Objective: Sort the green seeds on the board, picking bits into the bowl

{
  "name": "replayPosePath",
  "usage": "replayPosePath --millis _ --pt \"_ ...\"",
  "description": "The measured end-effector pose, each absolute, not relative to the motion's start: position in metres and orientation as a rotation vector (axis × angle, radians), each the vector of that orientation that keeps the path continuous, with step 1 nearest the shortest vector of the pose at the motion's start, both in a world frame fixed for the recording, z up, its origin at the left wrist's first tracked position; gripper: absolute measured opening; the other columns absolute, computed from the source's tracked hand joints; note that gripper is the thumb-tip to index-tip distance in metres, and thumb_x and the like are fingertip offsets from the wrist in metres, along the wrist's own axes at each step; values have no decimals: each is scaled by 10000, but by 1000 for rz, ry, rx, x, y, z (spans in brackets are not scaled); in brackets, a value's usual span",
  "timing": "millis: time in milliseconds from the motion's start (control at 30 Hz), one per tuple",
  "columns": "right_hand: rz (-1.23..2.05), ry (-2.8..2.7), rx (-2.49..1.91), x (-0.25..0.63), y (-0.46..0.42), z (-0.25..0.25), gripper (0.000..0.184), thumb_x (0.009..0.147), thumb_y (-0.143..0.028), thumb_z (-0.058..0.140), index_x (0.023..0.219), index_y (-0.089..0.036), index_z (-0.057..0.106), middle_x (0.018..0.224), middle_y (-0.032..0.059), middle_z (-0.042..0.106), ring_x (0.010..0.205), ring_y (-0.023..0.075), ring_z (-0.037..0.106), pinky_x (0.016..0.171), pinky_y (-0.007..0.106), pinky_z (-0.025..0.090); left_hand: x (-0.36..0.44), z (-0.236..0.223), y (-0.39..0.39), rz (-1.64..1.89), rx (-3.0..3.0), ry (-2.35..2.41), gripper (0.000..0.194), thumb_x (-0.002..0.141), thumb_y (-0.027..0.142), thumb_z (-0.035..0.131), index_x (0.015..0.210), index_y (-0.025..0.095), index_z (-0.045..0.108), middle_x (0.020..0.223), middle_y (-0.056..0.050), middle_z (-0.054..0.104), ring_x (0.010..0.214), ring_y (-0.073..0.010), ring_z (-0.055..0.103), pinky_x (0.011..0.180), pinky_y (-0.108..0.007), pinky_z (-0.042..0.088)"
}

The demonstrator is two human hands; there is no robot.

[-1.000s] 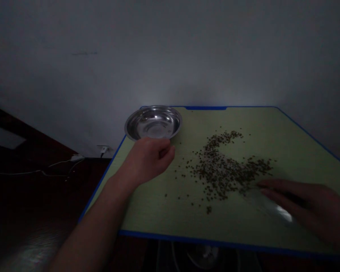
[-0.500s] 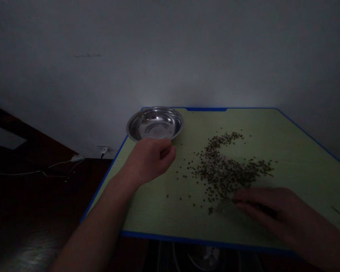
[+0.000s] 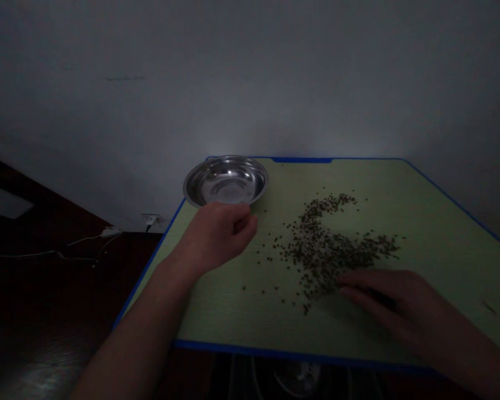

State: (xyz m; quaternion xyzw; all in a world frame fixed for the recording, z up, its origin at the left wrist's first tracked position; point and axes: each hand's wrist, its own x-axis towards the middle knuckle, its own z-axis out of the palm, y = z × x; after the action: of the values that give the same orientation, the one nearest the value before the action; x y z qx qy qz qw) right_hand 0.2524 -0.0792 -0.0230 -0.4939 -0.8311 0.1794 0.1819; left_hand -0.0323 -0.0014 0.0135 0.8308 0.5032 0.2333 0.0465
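Curled left hand [image 3: 216,236] by metal bowl [image 3: 227,191], pinched right hand [image 3: 414,308] beside dark grains [image 3: 320,247] on green table [image 3: 433,211], holding in either impossible to tell

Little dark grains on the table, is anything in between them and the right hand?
Nothing that I can see: the right hand is at the near edge of the little dark grains. It's too dim to tell whether it pinches anything.
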Motion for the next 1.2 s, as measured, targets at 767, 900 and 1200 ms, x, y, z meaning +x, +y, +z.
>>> replayPosePath --millis 767,900,1200 --pt "730 -2401 -1366 238 -81 -25 272 942 -357 455 883 -294 713 889 -21 760 754 177 701 670 308 531 -34 12 -1 728 2567 1526 366 821 257 503 520 177 312 461 68 256 430 -64 254 481 -255 170" --pt "781 -2430 -1339 229 -85 -23 273 948 -330 444 913 -295 712 929 -17 759 798 183 701 695 317 527 -34 12 -1 720 2566 1533 366 816 255 511 517 178 314 456 69 254 430 -65 257 480 -254 175" --pt "726 -2500 -1271 226 -95 -12 276 941 -333 456 852 -303 716 917 -20 763 792 191 707 650 299 543 -31 13 -2 711 2548 1542 370 815 250 511 512 178 311 455 70 251 431 -65 244 488 -263 166"
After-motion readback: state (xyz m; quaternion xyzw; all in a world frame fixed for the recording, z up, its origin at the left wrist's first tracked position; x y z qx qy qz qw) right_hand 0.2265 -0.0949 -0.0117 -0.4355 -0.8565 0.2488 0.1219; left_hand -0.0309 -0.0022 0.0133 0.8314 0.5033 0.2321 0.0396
